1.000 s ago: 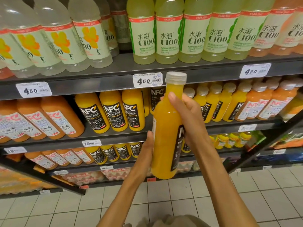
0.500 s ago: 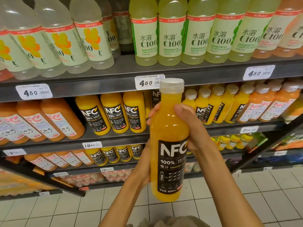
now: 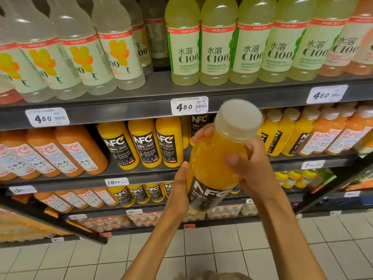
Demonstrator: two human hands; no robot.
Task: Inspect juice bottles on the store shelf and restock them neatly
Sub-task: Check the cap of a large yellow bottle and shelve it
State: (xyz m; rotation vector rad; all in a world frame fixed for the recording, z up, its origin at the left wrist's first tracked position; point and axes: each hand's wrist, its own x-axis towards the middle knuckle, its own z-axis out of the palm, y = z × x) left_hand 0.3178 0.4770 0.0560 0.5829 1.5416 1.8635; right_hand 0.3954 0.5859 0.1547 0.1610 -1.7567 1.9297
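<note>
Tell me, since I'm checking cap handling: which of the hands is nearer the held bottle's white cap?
Right. The right hand grips the bottle just under the white cap; the left hand holds it lower, by the label.

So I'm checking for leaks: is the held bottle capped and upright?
Capped but tipped: the white cap sits on the bottle, which leans its top toward the camera.
</note>
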